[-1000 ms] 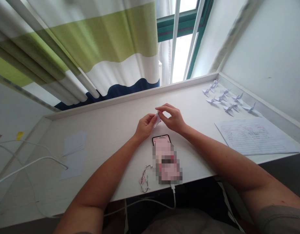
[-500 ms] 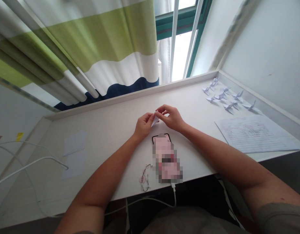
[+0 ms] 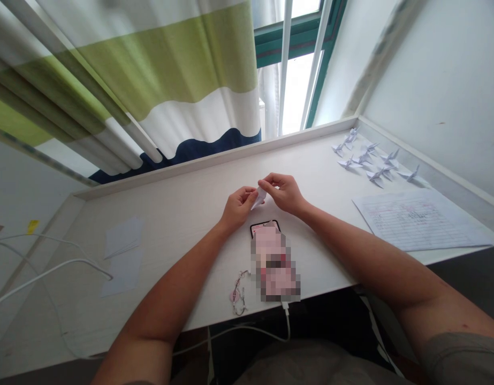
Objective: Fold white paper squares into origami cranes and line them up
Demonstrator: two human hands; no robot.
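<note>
Between my two hands, above the middle of the desk, is a small folded piece of white paper [image 3: 259, 198]. My left hand [image 3: 239, 205] pinches its lower left side between thumb and fingers. At its upper edge my right hand [image 3: 284, 191] grips it with thumb and forefinger. The fingers partly hide the folds. Just below the hands lies a phone [image 3: 271, 256] with a blurred screen and a charm strap [image 3: 238, 294] at its left. Several folded paper cranes [image 3: 367, 155] stand at the far right of the desk.
Sheets of white paper [image 3: 122, 238] lie at the left of the white desk [image 3: 182, 214]. A stack of written pages [image 3: 421, 219] is on the right. A white cable [image 3: 287, 321] runs from the phone over the front edge. Another cable [image 3: 50, 270] crosses the left side.
My right hand has shifted slightly at the paper's upper edge. More of the folded paper shows between my hands now.
</note>
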